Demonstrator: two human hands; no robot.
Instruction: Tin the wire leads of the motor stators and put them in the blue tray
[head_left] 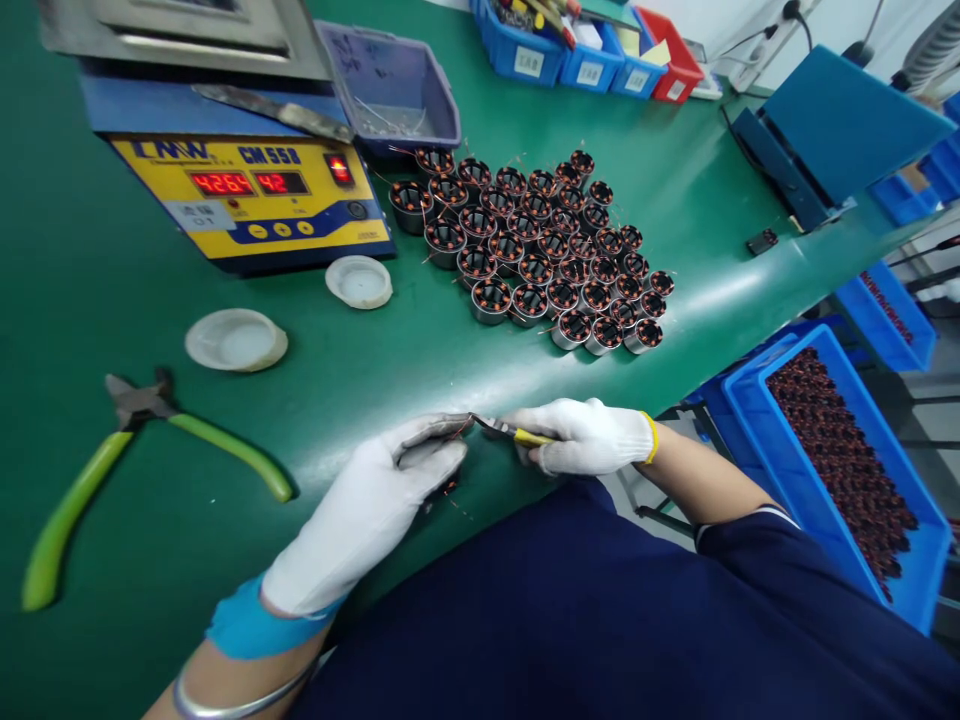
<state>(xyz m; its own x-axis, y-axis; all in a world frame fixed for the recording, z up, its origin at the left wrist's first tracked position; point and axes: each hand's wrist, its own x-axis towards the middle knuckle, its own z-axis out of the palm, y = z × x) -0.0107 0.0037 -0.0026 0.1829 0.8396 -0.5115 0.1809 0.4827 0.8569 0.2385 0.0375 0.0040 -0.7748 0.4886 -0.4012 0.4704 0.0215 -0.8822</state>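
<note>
Some wire-tweaking, looked like: left hand [401, 475] pinched copper wire [463, 428], right hand [589, 436] clutched yellow-handled pliers [525, 436]; next move probably needed steadiness.

Gloved hands [592, 437] hold a yellow-handled tool [531, 438] and copper-coloured wire [463, 428].

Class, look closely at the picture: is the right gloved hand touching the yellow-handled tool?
Touching. The head view shows the right hand gripping the yellow-handled tool, its yellow handle lying between the gloved thumb and fingers.
</note>
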